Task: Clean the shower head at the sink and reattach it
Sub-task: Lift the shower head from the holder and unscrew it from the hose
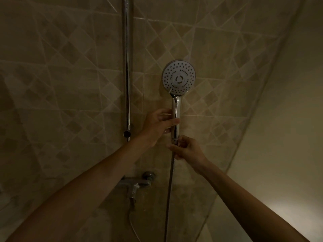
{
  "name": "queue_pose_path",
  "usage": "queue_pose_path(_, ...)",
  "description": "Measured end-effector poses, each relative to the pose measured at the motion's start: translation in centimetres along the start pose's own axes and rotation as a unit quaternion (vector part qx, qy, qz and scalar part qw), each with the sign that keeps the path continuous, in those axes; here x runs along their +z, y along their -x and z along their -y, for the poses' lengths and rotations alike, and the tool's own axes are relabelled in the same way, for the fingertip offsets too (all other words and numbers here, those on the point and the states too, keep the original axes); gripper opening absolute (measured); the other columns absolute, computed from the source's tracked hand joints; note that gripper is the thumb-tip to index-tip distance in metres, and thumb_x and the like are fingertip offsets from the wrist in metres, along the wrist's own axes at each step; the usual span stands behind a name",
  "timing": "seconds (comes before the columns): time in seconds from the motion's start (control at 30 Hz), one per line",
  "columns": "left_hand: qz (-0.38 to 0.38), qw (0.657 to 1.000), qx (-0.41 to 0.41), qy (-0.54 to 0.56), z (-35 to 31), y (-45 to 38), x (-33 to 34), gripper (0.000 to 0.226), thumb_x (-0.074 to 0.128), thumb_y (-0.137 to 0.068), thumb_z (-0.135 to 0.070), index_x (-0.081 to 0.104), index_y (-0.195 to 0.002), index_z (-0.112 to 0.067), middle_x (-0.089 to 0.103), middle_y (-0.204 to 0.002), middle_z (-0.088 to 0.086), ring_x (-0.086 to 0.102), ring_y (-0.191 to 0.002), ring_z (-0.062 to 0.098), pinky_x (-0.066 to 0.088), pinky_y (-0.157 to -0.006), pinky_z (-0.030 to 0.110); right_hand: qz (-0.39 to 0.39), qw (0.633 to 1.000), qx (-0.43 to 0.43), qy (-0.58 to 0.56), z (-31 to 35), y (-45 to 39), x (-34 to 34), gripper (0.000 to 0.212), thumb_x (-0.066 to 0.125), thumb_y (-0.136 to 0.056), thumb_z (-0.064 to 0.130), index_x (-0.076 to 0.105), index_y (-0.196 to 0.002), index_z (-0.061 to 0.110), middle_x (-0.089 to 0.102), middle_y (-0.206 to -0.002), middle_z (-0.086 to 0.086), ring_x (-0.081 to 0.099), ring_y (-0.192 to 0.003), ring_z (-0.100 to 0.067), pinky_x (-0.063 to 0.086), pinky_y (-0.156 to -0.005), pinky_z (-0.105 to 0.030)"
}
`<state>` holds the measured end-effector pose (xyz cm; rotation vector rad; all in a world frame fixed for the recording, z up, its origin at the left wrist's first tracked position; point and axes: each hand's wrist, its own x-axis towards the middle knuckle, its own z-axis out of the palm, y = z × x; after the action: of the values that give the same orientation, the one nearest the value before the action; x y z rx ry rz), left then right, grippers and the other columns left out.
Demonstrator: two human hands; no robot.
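Gripping the chrome handle of the shower head [178, 78] with the left hand [158, 125], I keep the fitting upright against the tiled wall [70, 84], its white spray face turned toward the camera. The left fingers are curled round the handle's middle, thumb across the front. Just below, the right hand [187, 151] pinches the connector nut [175, 140] where the handle meets the hose [170, 180], thumb and fingertips closed on it.

The hose hangs straight down from that joint and runs out of the bottom of the view. To the left stand the vertical riser rail [127, 67] and, lower down, the mixer tap [134, 183], both well apart from the head. No sink is in view.

The light is dim, and I cannot tell from this view whether the nut is being loosened or tightened, nor whether the spray face has been cleaned. My reading: this is a threading step at the hose joint, either the very start of the job or its final reattachment. If the start, unscrewing, washing at the sink and refitting all remain; if the end, only snugging the nut and hanging the head are left.
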<state>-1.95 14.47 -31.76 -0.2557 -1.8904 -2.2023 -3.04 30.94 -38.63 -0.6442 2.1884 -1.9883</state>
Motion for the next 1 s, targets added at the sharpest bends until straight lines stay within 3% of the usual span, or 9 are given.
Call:
queue_pose_path(0.13,-0.009,1.000,0.002,0.001,-0.1,0.0,-0.2,0.037,0.084,-0.078,-0.007,0.068,-0.110,-0.018,0.078,-0.103,0.009,0.077,-0.094,0.021,0.062,-0.073,0.031,0.060,0.998,0.007,-0.008,0.2,0.5,-0.6,0.020,0.069,-0.096,0.034,0.078,-0.105,0.019,0.075,-0.093,0.001,0.071,-0.084,-0.012,0.058,-0.075,-0.024)
queue_pose_path(0.27,-0.010,1.000,0.001,0.000,0.0,0.0,-0.1,0.037,0.084,-0.078,-0.008,0.068,-0.110,-0.017,0.079,-0.100,0.006,0.077,-0.091,0.020,0.060,-0.068,0.026,0.000,0.999,0.006,0.037,0.6,0.6,-0.4,0.022,0.079,-0.090,0.031,0.074,-0.098,0.010,0.079,-0.087,-0.007,0.075,-0.072,-0.014,0.054,-0.055,-0.023)
queue_pose_path(0.37,-0.005,1.000,0.003,0.000,0.0,0.0,0.1,0.037,0.084,-0.078,-0.008,0.067,-0.110,-0.015,0.078,-0.099,0.005,0.077,-0.091,0.019,0.061,-0.071,0.029,-0.038,0.999,0.016,0.008,0.6,0.6,0.0,0.031,0.087,-0.082,0.024,0.063,-0.094,0.009,0.077,-0.083,-0.011,0.075,-0.066,-0.019,0.054,-0.052,-0.023)
queue_pose_path(0.6,-0.009,1.000,0.002,-0.002,-0.2,-0.1,-0.2,0.046,0.085,-0.076,-0.007,0.066,-0.117,-0.010,0.078,-0.102,0.006,0.076,-0.096,0.022,0.063,-0.083,0.038,0.037,0.999,-0.002,-0.014,0.3,1.1,-0.5,0.014,0.065,-0.100,0.024,0.077,-0.104,0.017,0.078,-0.103,-0.013,0.075,-0.088,-0.020,0.062,-0.079,-0.030)
queue_pose_path(0.67,-0.009,1.000,0.003,-0.001,-0.2,-0.2,-0.1,0.044,0.084,-0.077,-0.007,0.066,-0.117,-0.011,0.078,-0.101,0.006,0.076,-0.096,0.022,0.063,-0.083,0.039,0.004,1.000,0.003,-0.006,0.2,0.9,-0.2,0.011,0.073,-0.095,0.024,0.076,-0.100,0.014,0.078,-0.091,-0.011,0.075,-0.080,-0.019,0.062,-0.074,-0.032)
queue_pose_path(0.8,-0.012,1.000,0.007,0.006,0.1,-0.3,0.1,0.037,0.085,-0.076,-0.006,0.068,-0.107,-0.018,0.080,-0.092,0.001,0.077,-0.092,0.020,0.063,-0.077,0.033,-0.087,0.996,0.021,-0.017,0.1,0.4,0.9,0.030,0.089,-0.081,0.021,0.066,-0.096,0.007,0.070,-0.079,-0.010,0.070,-0.059,-0.014,0.056,-0.057,-0.023)
queue_pose_path(0.9,-0.012,1.000,0.008,-0.005,0.2,-0.3,-0.1,0.036,0.086,-0.075,-0.007,0.069,-0.105,-0.020,0.080,-0.091,-0.002,0.077,-0.091,0.017,0.063,-0.075,0.029,-0.036,0.999,0.001,-0.019,0.0,0.6,0.6,0.026,0.077,-0.092,0.025,0.069,-0.110,0.007,0.071,-0.082,-0.006,0.073,-0.068,-0.018,0.061,-0.067,-0.029)
queue_pose_path(1.0,-0.014,1.000,0.009,-0.006,0.1,-0.4,-0.3,0.039,0.086,-0.074,-0.007,0.070,-0.108,-0.019,0.080,-0.093,0.000,0.077,-0.093,0.018,0.062,-0.077,0.030,0.015,1.000,-0.018,-0.008,-0.1,1.0,0.4,0.019,0.062,-0.103,0.022,0.072,-0.103,0.007,0.070,-0.085,-0.009,0.072,-0.078,-0.019,0.062,-0.076,-0.032)
